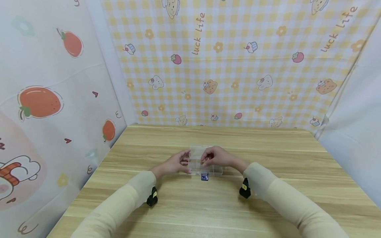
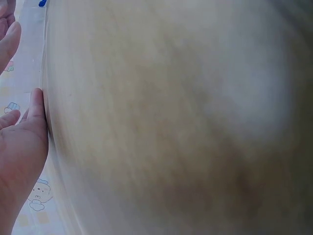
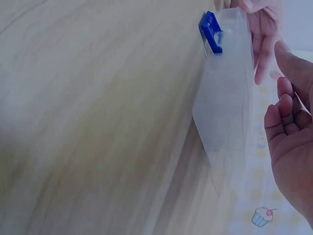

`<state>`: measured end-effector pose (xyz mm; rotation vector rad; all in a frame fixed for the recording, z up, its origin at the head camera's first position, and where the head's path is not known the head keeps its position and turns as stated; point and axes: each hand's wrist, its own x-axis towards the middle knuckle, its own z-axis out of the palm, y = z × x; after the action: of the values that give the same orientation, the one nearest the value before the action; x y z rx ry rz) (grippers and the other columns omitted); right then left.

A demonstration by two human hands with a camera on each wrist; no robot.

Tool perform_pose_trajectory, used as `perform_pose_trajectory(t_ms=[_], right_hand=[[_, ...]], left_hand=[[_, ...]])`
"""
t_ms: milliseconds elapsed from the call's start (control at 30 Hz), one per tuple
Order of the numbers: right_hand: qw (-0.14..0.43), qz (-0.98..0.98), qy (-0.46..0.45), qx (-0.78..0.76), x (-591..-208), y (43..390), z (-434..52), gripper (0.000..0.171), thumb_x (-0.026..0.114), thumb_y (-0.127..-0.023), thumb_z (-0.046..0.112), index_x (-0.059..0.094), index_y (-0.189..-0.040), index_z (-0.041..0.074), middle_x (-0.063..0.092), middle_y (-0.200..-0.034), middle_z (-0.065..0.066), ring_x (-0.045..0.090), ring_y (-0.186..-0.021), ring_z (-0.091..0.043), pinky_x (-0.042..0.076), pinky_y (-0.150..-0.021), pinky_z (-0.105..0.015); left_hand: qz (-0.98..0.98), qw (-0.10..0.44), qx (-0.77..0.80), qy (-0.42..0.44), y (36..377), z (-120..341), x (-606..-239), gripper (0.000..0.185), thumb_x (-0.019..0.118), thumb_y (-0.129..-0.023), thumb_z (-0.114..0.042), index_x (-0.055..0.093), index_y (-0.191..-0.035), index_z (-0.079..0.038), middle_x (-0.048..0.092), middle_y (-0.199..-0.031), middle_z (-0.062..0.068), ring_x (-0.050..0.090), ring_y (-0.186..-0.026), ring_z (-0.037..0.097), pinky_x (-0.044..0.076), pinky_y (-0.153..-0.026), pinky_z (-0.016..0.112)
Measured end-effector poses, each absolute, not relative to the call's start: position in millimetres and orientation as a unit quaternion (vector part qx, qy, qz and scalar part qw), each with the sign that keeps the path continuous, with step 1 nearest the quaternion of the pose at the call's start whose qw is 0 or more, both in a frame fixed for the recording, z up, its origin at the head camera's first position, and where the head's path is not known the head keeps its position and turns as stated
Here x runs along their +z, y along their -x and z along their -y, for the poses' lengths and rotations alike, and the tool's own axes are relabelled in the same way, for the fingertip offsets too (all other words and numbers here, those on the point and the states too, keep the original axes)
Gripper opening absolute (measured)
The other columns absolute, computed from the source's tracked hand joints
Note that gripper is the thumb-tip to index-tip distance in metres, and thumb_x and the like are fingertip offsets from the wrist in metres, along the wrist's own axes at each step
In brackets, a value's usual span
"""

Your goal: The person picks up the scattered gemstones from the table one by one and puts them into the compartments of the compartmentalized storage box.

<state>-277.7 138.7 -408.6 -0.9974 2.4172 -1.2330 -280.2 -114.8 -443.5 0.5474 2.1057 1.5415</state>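
Observation:
A clear plastic box [image 1: 192, 164] with several compartments lies on the table, a blue clasp [image 1: 204, 177] on its near side. A clear panel, perhaps its raised lid, shows at the back. My left hand [image 1: 177, 162] holds the left end, thumb at the near corner and index finger farther back. Over the middle of the box, my right hand [image 1: 218, 156] pinches a small orange-brown piece [image 1: 202, 162], mostly covered by the fingers. In the right wrist view, the right fingers [image 3: 284, 117] are bent towards the thumb, but the piece does not show.
The wood-grain table [image 1: 190, 208] ends at a checked cloth backdrop [image 1: 226, 69]. To the left hangs a fruit-patterned cloth [image 1: 74, 109], to the right a white one [image 1: 354, 132]. Black wrist cameras sit under both cuffs, close to the tabletop.

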Motion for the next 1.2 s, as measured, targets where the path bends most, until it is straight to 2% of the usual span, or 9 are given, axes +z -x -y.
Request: perform_pose_trajectory(t_ms=[300, 533, 767, 933, 1200], right_hand=[[0.107, -0.842, 0.315, -0.426, -407, 278, -164, 0.011, 0.075, -0.085, 0.006, 0.071, -0.095, 0.005, 0.058, -0.081, 0.0, 0.048, -0.071, -0.016, 0.042, -0.058, -0.022], [0.098, -0.844, 0.304, -0.43, -403, 275, -181, 0.015, 0.074, -0.085, 0.004, 0.07, -0.098, -0.001, 0.059, -0.083, -0.002, 0.048, -0.073, -0.018, 0.042, -0.06, -0.023], [0.084, -0.849, 0.279, -0.441, -396, 268, -199, 0.015, 0.074, -0.085, 0.004, 0.07, -0.098, -0.002, 0.061, -0.087, -0.004, 0.049, -0.073, -0.02, 0.043, -0.06, -0.023], [0.076, -0.851, 0.27, -0.443, -398, 264, -213, 0.013, 0.075, -0.085, 0.005, 0.071, -0.097, 0.002, 0.062, -0.089, -0.006, 0.05, -0.072, -0.017, 0.045, -0.059, -0.023], [0.075, -0.845, 0.255, -0.464, -402, 256, -241, 0.021, 0.073, -0.086, 0.005, 0.068, -0.102, -0.006, 0.064, -0.097, -0.015, 0.05, -0.07, -0.015, 0.046, -0.059, -0.023]], left_hand=[[-0.769, 0.232, 0.563, -0.194, 280, 114, -444, 0.1, 0.081, -0.076, 0.001, 0.019, -0.154, -0.003, 0.032, -0.152, 0.018, 0.041, -0.131, 0.036, 0.039, -0.107, 0.039], [-0.77, 0.227, 0.561, -0.199, 279, 115, -444, 0.1, 0.081, -0.076, 0.001, 0.019, -0.154, -0.003, 0.032, -0.151, 0.019, 0.041, -0.131, 0.036, 0.039, -0.108, 0.04], [-0.769, 0.231, 0.562, -0.2, 278, 116, -443, 0.1, 0.081, -0.077, 0.001, 0.018, -0.154, -0.004, 0.031, -0.152, 0.018, 0.04, -0.132, 0.036, 0.038, -0.108, 0.041], [-0.768, 0.236, 0.561, -0.201, 278, 116, -443, 0.099, 0.081, -0.078, -0.001, 0.018, -0.155, -0.005, 0.031, -0.152, 0.018, 0.039, -0.132, 0.036, 0.037, -0.109, 0.04], [-0.77, 0.23, 0.56, -0.201, 279, 115, -444, 0.099, 0.081, -0.077, 0.0, 0.019, -0.154, -0.003, 0.033, -0.151, 0.019, 0.041, -0.131, 0.036, 0.038, -0.108, 0.04]])
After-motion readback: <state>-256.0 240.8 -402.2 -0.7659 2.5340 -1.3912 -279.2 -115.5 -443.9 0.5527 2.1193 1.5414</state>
